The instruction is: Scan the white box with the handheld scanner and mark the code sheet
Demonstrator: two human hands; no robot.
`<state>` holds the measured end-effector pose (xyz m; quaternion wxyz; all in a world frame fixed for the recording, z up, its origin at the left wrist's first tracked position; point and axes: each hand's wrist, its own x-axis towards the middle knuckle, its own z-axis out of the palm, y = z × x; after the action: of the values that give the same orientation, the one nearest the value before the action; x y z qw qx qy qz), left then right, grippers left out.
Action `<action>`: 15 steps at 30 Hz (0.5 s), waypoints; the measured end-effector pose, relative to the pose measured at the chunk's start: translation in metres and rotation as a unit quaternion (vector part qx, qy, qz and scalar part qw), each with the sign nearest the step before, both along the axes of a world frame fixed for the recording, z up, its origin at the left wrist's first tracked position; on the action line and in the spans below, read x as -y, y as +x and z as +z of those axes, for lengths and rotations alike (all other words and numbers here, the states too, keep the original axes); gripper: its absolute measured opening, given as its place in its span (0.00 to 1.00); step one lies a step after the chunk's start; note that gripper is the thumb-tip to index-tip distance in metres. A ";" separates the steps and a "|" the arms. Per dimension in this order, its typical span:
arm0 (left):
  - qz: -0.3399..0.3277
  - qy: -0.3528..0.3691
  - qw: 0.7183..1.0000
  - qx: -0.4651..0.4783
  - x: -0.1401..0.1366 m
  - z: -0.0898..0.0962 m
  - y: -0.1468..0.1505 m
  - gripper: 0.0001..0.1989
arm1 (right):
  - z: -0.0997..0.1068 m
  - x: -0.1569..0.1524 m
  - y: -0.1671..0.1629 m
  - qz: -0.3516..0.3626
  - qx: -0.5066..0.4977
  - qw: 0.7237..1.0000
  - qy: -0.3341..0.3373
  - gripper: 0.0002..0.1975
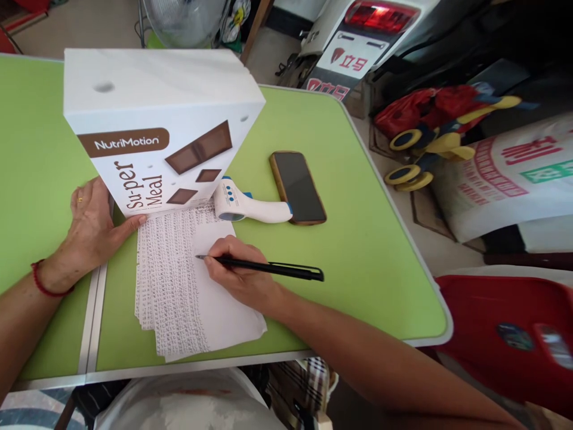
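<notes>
My right hand is closed around a black pen. The pen's tip touches the top one of several sheets of paper, whose left part is covered in rows of handwriting. At the lower left corner of a white NutriMotion box is my left hand. Its thumb lies along the bottom front edge, near the paper's top left corner, and its fingers are against the box's side, partly hidden. The box stands upright over the paper's top end. A white infrared thermometer lies by the box's right corner, overlapping the paper's top edge.
A phone in a brown case lies beyond the thermometer on the green folding table. A metal seam crosses the table at left. Around it are a red chair, a printed sack, a scooter and a fan.
</notes>
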<state>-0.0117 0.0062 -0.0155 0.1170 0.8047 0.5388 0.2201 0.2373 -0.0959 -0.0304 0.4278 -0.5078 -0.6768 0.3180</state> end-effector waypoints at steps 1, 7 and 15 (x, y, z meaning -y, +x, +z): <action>0.002 -0.003 1.000 0.002 0.000 0.001 0.000 0.31 | 0.000 0.000 0.000 -0.006 0.001 1.000 0.008 0.08; 0.001 0.003 1.000 0.007 0.001 0.000 0.000 0.31 | 0.002 -0.001 0.000 0.013 0.005 1.000 0.010 0.09; -0.001 0.010 1.000 0.009 0.000 -0.002 -0.001 0.29 | 0.001 0.000 0.001 0.012 -0.006 1.000 0.005 0.09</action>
<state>-0.0124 0.0065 -0.0170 0.1141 0.8046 0.5345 0.2322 0.2380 -0.0955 -0.0290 0.4306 -0.4953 -0.6820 0.3227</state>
